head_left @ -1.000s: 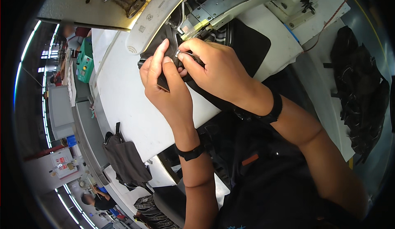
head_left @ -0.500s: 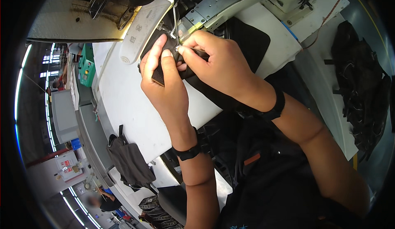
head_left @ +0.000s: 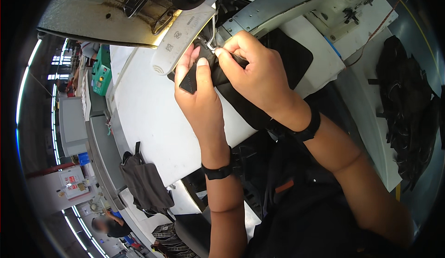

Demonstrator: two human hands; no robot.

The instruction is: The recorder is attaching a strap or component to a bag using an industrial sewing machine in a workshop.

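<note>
Under the head of a sewing machine [head_left: 278, 5], both my hands are on a black fabric piece [head_left: 289, 56] with a zipper [head_left: 240, 59] along it. My left hand [head_left: 204, 102] grips a folded dark edge [head_left: 187, 82], thumb on top and fingers partly hidden behind a white lamp-like arm [head_left: 178, 40]. Close by, my right hand [head_left: 262, 72] pinches the zipper side, thumb and forefinger beside a bent metal part [head_left: 213, 38] of the machine. The fabric under my fingers is mostly hidden.
A white worktop [head_left: 157, 123] spreads to my left. A dark grey bag [head_left: 147, 184] lies at its near left edge, and a green box [head_left: 101, 72] stands beyond. At right hangs a heap of black pieces [head_left: 408, 105]. Another person [head_left: 111, 226] is far off at lower left.
The view has shifted, so the machine and my hands appear farther right. My left fingers sit more behind the white arm. Both hands keep their hold on the fabric.
</note>
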